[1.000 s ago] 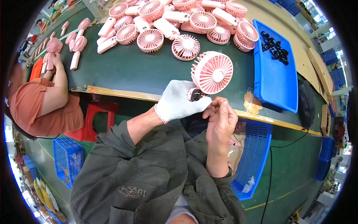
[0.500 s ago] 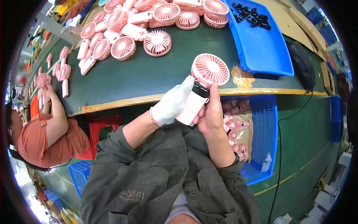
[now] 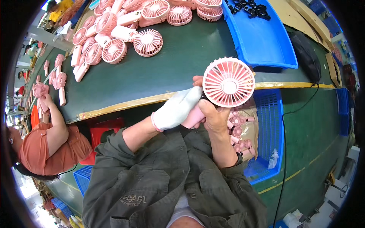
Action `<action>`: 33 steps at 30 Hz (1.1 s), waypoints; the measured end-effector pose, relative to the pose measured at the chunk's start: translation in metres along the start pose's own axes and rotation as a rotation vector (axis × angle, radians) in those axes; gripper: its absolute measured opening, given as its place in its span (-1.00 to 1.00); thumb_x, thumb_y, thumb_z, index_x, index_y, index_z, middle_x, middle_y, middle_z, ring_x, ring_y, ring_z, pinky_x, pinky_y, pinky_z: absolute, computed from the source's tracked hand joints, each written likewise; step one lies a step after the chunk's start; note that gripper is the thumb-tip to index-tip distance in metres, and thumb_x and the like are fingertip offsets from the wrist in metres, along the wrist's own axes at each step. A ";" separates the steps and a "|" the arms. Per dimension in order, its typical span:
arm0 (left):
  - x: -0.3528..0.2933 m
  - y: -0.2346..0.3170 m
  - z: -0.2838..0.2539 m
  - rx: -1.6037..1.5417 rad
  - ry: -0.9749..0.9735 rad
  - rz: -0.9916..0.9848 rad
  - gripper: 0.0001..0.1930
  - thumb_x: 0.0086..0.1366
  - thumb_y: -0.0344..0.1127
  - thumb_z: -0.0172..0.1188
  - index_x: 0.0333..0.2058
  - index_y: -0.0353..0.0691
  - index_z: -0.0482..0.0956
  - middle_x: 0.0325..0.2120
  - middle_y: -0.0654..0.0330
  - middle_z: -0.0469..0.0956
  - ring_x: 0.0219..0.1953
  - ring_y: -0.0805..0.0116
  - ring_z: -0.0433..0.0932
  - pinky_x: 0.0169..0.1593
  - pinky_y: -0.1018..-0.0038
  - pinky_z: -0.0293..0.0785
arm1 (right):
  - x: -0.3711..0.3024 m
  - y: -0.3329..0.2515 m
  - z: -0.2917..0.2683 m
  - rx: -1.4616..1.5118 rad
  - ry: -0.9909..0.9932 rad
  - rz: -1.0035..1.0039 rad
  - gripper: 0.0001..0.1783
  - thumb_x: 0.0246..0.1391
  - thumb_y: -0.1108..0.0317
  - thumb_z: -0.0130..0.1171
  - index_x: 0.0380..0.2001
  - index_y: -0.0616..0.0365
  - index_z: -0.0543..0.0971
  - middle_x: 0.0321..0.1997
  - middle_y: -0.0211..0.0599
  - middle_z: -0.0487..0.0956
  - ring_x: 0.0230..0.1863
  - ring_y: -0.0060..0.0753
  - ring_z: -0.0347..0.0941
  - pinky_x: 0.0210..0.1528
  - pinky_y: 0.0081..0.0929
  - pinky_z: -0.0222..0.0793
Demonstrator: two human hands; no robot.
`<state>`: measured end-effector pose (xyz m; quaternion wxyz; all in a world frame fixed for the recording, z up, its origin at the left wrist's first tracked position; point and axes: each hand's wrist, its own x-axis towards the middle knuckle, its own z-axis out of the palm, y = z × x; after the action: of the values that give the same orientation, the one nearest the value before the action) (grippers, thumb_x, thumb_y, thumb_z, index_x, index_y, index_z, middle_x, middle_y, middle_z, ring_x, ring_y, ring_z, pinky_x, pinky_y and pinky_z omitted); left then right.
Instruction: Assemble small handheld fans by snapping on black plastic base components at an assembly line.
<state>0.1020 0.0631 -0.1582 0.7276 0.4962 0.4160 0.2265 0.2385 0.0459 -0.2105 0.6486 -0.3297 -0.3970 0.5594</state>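
Between my two hands is a pink handheld fan (image 3: 229,82), its round grille tilted up toward me above the bench edge. My left hand (image 3: 178,109), in a white glove, is wrapped round the upper handle. My bare right hand (image 3: 216,116) closes on the handle just below the fan head, thumb across it. Much of the handle is hidden by my fingers; only a dark bit of the black part at the neck shows. Several more pink fans (image 3: 148,42) lie heaped on the green bench (image 3: 129,81) at the far left.
A blue tray (image 3: 262,45) with black plastic pieces (image 3: 249,8) stands at the back right. Below the bench edge a blue crate (image 3: 270,133) holds several pink fans. A black cable (image 3: 284,171) hangs at the right. A co-worker in an orange top (image 3: 53,148) sits at the left.
The fan has turned in my hands: its grille is nearer and lower, and the black neck part is now mostly covered. My right thumb has moved across the handle.
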 end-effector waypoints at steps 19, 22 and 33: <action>0.008 -0.008 -0.018 1.027 0.496 0.888 -0.32 -0.26 0.01 0.51 -0.14 -0.22 0.54 -0.28 0.09 0.55 -0.23 0.06 0.56 -0.18 0.28 0.52 | 0.001 0.010 -0.058 0.188 -0.089 -0.131 -0.56 0.09 0.00 0.09 -0.19 0.15 0.41 -0.14 -0.10 0.44 0.14 0.09 0.31 0.24 0.13 0.16; 0.007 0.012 -0.079 1.292 0.727 1.031 -0.30 -0.25 0.10 0.49 -0.17 -0.22 0.54 -0.28 0.06 0.54 -0.22 0.03 0.55 -0.10 0.22 0.48 | -0.026 0.007 -0.112 0.001 -0.051 -0.207 -0.65 0.16 0.06 0.07 -0.36 0.12 0.31 -0.34 -0.27 0.33 -0.04 -0.08 0.35 0.12 0.04 0.27; 0.036 0.051 -0.174 1.778 0.592 0.619 -0.17 -0.31 0.24 0.42 -0.09 -0.22 0.50 -0.17 0.12 0.47 -0.05 0.15 0.40 0.12 0.22 0.22 | -0.169 0.148 -0.318 -0.200 0.927 0.850 -0.66 0.00 0.31 0.34 -0.22 0.30 0.53 -0.45 -0.27 0.55 -0.61 -0.45 0.45 -0.64 -0.53 0.33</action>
<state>-0.0182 0.2035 -0.1538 -0.1352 0.8727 0.4517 0.1268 0.4412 -0.0928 -0.5129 0.4408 -0.7251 0.0400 0.5275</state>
